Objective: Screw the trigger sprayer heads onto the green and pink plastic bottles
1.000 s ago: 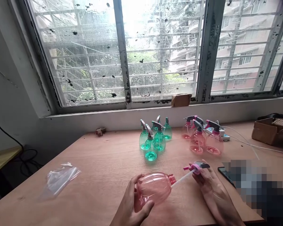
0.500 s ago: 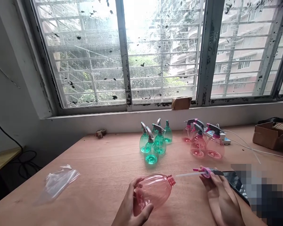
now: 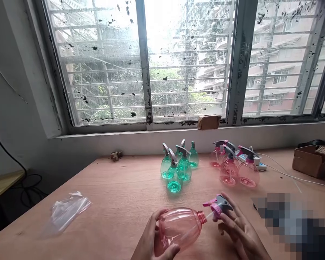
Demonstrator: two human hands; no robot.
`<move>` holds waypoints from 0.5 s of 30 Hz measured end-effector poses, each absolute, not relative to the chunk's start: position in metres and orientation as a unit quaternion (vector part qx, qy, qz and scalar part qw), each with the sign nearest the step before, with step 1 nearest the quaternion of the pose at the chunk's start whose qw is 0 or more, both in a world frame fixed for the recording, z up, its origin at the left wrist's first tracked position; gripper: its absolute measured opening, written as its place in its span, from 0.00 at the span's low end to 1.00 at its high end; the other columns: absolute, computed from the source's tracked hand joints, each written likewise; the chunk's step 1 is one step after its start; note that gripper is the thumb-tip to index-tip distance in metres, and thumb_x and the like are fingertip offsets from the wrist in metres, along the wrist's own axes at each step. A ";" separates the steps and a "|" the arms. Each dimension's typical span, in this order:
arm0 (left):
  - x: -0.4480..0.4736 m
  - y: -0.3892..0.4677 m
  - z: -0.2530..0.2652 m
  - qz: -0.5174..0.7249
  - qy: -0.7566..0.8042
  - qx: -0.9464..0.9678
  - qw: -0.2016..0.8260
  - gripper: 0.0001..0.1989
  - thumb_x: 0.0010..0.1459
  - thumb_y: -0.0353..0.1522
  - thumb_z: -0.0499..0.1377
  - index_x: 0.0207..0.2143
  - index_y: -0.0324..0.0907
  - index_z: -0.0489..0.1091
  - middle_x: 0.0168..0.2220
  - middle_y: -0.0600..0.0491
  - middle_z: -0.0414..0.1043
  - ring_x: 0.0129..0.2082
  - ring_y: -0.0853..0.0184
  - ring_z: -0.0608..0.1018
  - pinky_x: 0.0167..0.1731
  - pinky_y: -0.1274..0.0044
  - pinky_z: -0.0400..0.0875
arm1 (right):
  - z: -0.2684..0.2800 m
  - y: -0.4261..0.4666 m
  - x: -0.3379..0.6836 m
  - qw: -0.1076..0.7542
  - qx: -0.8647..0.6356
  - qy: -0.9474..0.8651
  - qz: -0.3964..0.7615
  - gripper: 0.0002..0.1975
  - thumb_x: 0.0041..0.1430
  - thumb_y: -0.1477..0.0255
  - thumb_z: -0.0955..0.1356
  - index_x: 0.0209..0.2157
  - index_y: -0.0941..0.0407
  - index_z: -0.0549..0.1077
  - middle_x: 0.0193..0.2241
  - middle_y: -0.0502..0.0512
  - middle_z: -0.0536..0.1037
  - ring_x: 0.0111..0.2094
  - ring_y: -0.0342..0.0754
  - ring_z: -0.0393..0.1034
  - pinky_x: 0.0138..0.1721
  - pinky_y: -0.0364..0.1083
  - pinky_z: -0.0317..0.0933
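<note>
A clear pink spray bottle (image 3: 181, 225) lies tilted on its side, its threaded neck pointing right. My left hand (image 3: 158, 238) is wrapped round its base end, thumb in front and fingers behind. In my right hand (image 3: 238, 227) is a grey and pink trigger sprayer head (image 3: 219, 207), held by the fingers at its pink collar and grey back. The head's thin tube runs into the bottle's mouth, and a short stretch of it shows between collar and neck. The collar is apart from the threads.
Several green spray bottles (image 3: 174, 180) stand at the back middle; several pink ones (image 3: 247, 173) stand right of them, by a white power strip (image 3: 261, 167). A crumpled plastic bag (image 3: 70, 211) lies left. A cardboard box (image 3: 308, 160) sits far right, a blurred patch before it.
My right hand has brought the sprayer head left and slightly down, close to the bottle's neck. The tube has gone into the bottle. My left hand still holds the bottle, shifted slightly right.
</note>
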State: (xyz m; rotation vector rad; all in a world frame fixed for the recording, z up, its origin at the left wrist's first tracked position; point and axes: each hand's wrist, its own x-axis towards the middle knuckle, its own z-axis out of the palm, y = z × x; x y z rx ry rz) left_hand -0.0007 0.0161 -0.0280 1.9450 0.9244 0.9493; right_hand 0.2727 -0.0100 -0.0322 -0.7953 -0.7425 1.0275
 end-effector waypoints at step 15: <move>-0.005 0.022 -0.039 0.371 0.321 0.783 0.383 0.40 0.55 0.40 0.68 0.66 0.50 0.54 0.60 0.44 0.66 0.55 0.50 0.74 0.56 0.66 0.69 | -0.034 -0.011 0.276 0.611 -0.394 -0.437 0.530 0.23 0.40 0.57 0.80 0.38 0.53 0.83 0.39 0.61 0.84 0.44 0.63 0.76 0.52 0.56 0.64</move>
